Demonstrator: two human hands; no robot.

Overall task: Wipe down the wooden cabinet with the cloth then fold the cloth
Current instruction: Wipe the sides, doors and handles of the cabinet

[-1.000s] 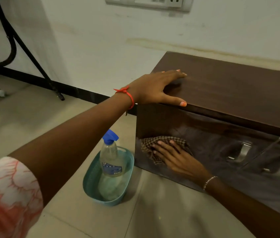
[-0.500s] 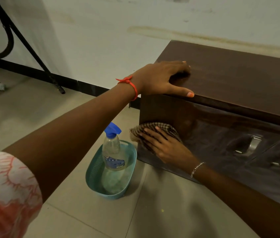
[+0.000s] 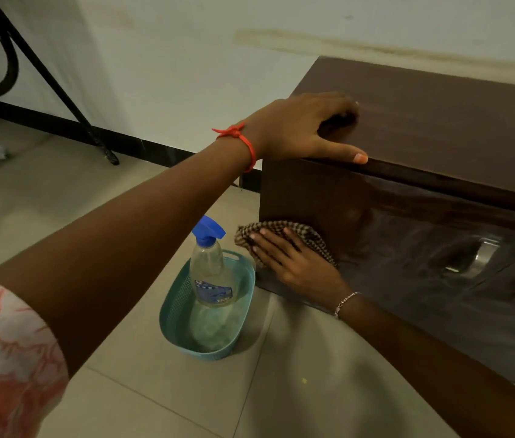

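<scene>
A teal plastic basket [image 3: 172,314] with a mesh-patterned wall sits on the tiled floor [image 3: 142,390], just below and to the left of the right hand's fingers. Inside it a clear spray bottle [image 3: 210,273] with a blue trigger head stands upright, with a pale, translucent bundle lying in the basket bottom in front of it; what that bundle is cannot be told. The right hand [image 3: 297,263] is pressed flat, fingers [image 3: 270,245] spread and extended, against the lower left corner of the front of the dark wooden cabinet [image 3: 439,128]. Under those fingers lies the brown checked cloth [image 3: 309,233], bunched and pinned against the cabinet face, with its edge sticking out past the cabinet's left corner; the fingers press on it rather than close around it. A thin silver bracelet [image 3: 346,303] circles the right wrist. The left hand [image 3: 300,128] rests on the cabinet's top left corner, above the right hand, its fingers curled loosely down onto the top surface and its thumb stretched along the front edge, gripping nothing but the cabinet. A red thread [image 3: 243,140] is tied around the left wrist, and a white and red patterned sleeve [image 3: 6,358] covers the upper arm. To the right of the right hand's fingers, a metal handle [image 3: 480,257] shows on the cabinet's glossy front.
</scene>
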